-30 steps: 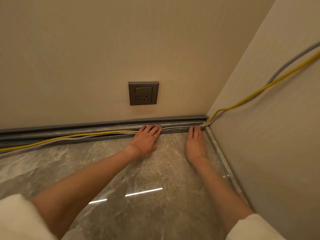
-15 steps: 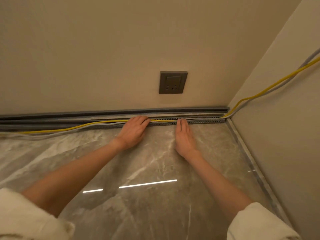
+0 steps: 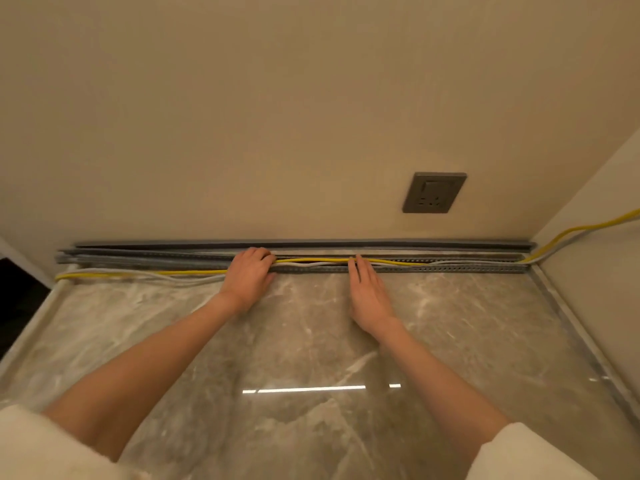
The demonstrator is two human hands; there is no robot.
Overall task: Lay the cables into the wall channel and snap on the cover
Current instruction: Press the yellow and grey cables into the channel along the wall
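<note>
The cables (image 3: 313, 261) lie partly in the channel (image 3: 450, 268) along the wall foot, pressed by the curled left hand (image 3: 248, 274) and flat, open right hand (image 3: 367, 292), yet the slack left of the hands rests on the floor (image 3: 311, 341) and may spring out, blocking the cover (image 3: 346, 243).

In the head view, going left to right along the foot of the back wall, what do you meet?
Loose yellow cable on the floor → left hand → right hand → wall socket → yellow cable climbing the side wall.
</note>
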